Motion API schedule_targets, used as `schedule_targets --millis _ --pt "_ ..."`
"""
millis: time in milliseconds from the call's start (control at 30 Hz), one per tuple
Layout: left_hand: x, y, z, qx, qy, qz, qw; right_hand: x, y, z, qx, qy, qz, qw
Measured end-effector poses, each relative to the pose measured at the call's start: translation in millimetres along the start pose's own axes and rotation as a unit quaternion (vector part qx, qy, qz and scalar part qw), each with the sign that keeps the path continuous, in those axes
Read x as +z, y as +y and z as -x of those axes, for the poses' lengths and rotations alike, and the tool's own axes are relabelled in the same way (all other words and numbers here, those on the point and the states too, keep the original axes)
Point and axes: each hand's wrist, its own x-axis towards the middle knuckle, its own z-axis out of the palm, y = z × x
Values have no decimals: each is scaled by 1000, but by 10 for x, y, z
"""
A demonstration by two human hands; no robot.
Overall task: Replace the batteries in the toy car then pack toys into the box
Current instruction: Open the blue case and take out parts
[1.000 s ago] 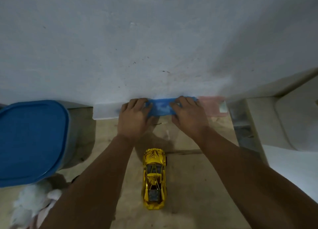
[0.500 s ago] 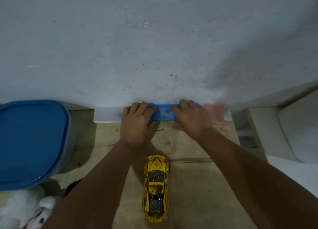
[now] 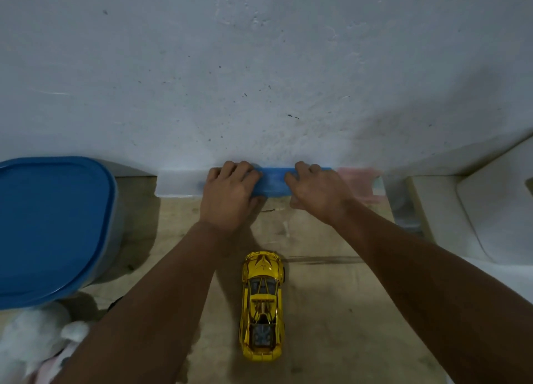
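Little has changed since a moment ago: your left hand and right hand still grip the blue case by the wall, fingers curled over it. The toy car sits on the counter between your forearms.

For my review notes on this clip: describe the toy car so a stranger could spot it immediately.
Start at the pale wall across the top, then drop to the tan floor between the person's two forearms. There lies the shiny yellow-gold toy sports car, nose toward the wall. It is the only metallic, wheeled thing; the blue-lidded plastic tub and fluffy white plush toy sit far left.
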Motion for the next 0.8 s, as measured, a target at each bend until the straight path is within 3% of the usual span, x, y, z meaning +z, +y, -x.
schedule_targets --millis 233,333,433,567,700,800 --pt "-72 48 -10 -2 -16 5 1000 -118 138 39 27 12 -99 995" --pt "-114 61 14 -4 -17 30 999 -136 163 172 57 81 -89 991" --pt "-144 84 54 -13 20 61 998 -68 141 256 126 168 -130 969" --pt "-190 115 8 -49 62 108 991 105 46 246 203 165 -229 937" --pt "-218 126 -66 -64 84 120 987 195 -114 216 133 169 -292 932" --pt "-234 139 -78 -66 86 128 986 214 -226 140 106 119 -286 945"
